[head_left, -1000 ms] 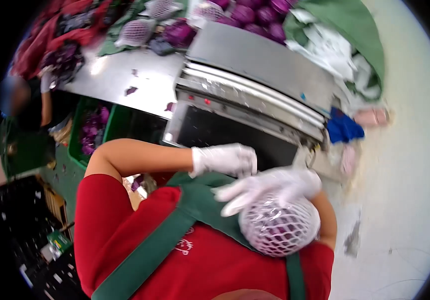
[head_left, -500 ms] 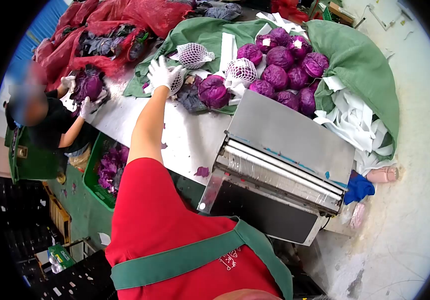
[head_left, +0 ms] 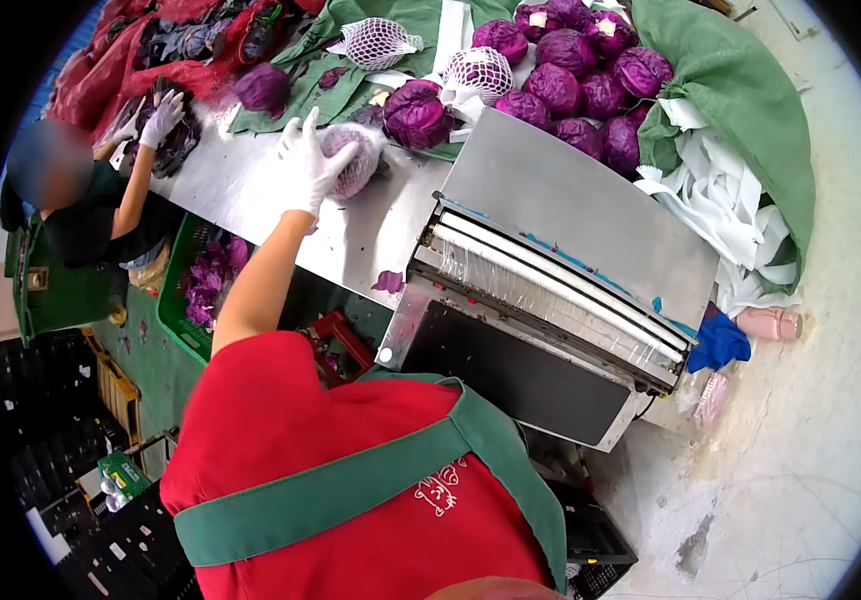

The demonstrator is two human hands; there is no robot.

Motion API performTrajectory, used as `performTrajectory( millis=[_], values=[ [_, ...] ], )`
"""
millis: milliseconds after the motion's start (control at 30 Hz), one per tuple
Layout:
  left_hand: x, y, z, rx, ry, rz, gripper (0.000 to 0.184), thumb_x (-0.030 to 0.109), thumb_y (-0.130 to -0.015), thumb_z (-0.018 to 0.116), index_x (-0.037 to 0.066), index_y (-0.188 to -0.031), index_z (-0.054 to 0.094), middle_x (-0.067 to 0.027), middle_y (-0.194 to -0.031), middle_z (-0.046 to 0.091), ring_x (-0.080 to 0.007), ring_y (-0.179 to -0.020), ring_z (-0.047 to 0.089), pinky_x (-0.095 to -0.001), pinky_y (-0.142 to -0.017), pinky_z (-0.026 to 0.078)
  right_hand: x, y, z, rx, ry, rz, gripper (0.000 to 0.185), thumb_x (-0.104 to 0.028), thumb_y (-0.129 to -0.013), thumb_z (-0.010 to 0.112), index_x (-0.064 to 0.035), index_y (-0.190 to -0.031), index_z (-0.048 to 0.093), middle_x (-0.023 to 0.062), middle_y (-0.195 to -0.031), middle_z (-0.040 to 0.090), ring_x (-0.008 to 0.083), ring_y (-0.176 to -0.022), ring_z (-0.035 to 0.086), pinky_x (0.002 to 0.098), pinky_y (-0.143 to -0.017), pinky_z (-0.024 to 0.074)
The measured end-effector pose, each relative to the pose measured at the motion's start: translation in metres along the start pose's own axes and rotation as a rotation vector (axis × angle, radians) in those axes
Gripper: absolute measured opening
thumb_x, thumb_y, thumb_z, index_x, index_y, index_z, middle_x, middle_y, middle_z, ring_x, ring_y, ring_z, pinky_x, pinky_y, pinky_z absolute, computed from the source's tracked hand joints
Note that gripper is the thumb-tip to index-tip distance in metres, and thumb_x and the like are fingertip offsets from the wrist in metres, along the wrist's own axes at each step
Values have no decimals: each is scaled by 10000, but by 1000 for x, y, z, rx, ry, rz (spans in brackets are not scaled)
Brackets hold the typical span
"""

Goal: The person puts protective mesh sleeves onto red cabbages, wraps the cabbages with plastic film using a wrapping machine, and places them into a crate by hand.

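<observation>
My left hand (head_left: 305, 165), in a white glove, is at the near side of the green cloth. Its thumb and spread fingers go round the left side of a red cabbage in a white foam net (head_left: 352, 160), which is blurred by motion. Just to the right lies a bare red cabbage (head_left: 417, 114). Behind it are two more netted cabbages, one on the cloth (head_left: 378, 43) and one (head_left: 477, 76) beside the pile of bare red cabbages (head_left: 554, 90). My right hand is out of view.
A film-wrapping machine (head_left: 580, 200) stands on the table's near side. White net sleeves (head_left: 715, 210) spill from a green cloth sack (head_left: 740, 110). At left, a co-worker's gloved hands (head_left: 160, 120) handle a dark-leaved cabbage. Below is a green crate (head_left: 172, 315) of leaves.
My left hand has drawn the netted cabbage nearer across the table. The co-worker's purple cabbage now lies on the table, and their hands are on a dark-leaved one. My view has shifted.
</observation>
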State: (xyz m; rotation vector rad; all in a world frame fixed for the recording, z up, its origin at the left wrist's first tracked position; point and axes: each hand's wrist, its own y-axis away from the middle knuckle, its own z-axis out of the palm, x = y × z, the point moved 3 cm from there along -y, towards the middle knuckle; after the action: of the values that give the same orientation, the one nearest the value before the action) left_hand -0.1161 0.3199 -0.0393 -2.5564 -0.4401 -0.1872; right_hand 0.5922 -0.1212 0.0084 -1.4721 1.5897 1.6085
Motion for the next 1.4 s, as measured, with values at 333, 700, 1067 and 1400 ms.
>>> performTrajectory(
  millis=[333, 700, 1067, 1400],
  values=[
    [-78, 34, 34, -192, 1481, -343, 642, 361, -908, 616, 8, -1413, 437, -181, -1354, 539, -309, -1219, 540, -394, -1064, 412, -179, -18, 73, -68, 202, -614, 533, -272, -1011, 350, 6, -1465, 369, 192, -1488, 407, 307, -1371, 399, 396, -1143, 325],
    [130, -32, -115, -847, 1802, -55, 577, 360, -926, 555, 0, -1369, 476, -141, -1302, 584, -225, -1184, 575, -363, -1024, 472, -168, 245, 523, -1680, 430, -331, 619, -543, -973, 474, -190, -1477, 408, 67, -1426, 454, 267, -1295, 457, 419, -1028, 395],
    [378, 30, -81, -686, 993, 1114, 665, 389, -772, 734, 83, -1327, 534, -165, -1321, 544, -334, -1256, 497, -407, -1085, 388, -123, 40, 439, -1172, 29, -305, 362, -326, -1009, 525, -83, -1277, 508, 61, -1190, 569, 126, -1071, 572, 314, -929, 483],
    [217, 49, -106, -336, -57, 1608, 523, 193, -781, 621, 263, -1296, 569, -12, -1087, 574, -160, -738, 605, -322, -613, 527, -184, 3, 338, -1153, 1496, -2162, 647, -124, -765, 640, -302, -1372, 502, 60, -944, 586, 231, -747, 629, 367, -598, 493]
  ],
)
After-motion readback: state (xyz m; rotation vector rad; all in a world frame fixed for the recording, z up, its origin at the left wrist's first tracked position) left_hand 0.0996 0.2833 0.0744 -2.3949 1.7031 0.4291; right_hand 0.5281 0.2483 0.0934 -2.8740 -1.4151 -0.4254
